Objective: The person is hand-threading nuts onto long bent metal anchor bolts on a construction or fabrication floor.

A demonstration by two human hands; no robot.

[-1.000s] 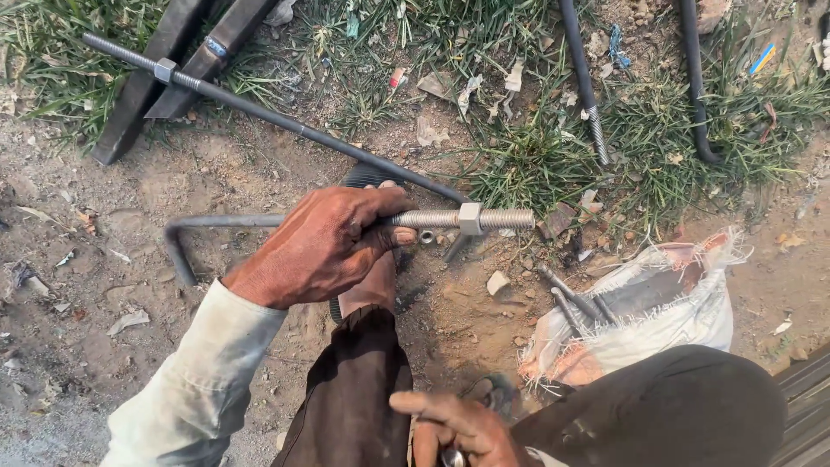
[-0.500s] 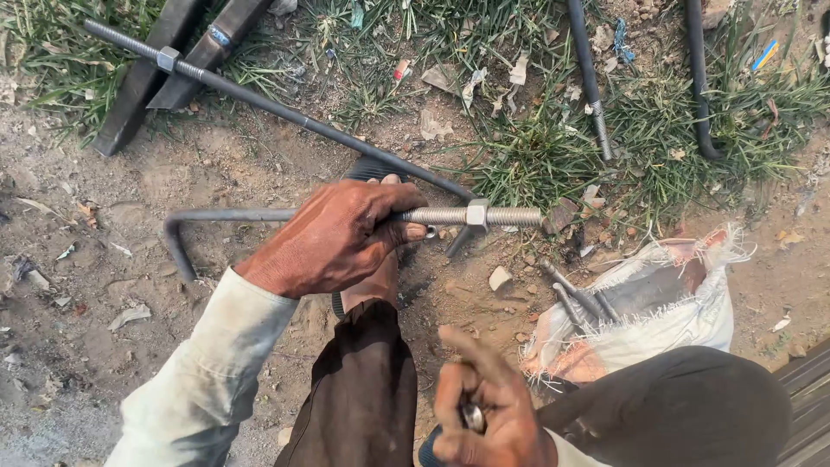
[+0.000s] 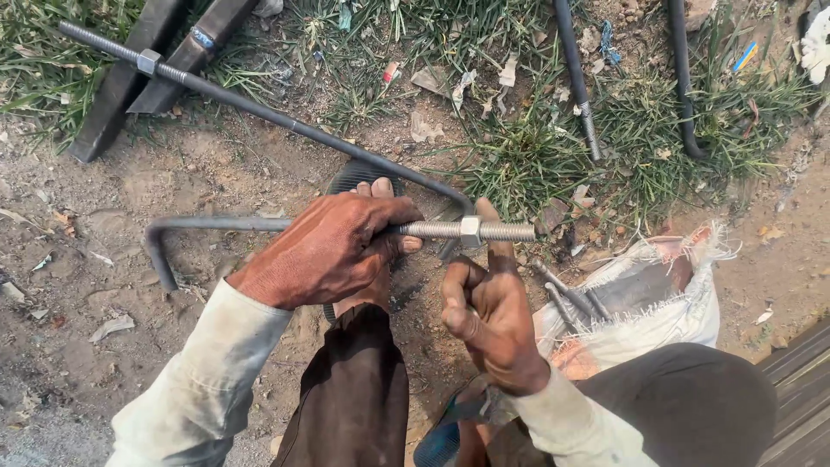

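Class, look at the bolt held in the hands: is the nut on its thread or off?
On. The nut sits around the threaded end of the bolt, partway along, with bare thread beyond it. The left hand grips the shank.

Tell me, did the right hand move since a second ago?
Yes. The right hand came up from low by the knee to the nut on the threaded end of the bent rod, beside the white sack, which stayed put.

Soft, even daylight is seen everywhere — no glare, only faint shadows. The picture is sharp, slightly bent at the edges.
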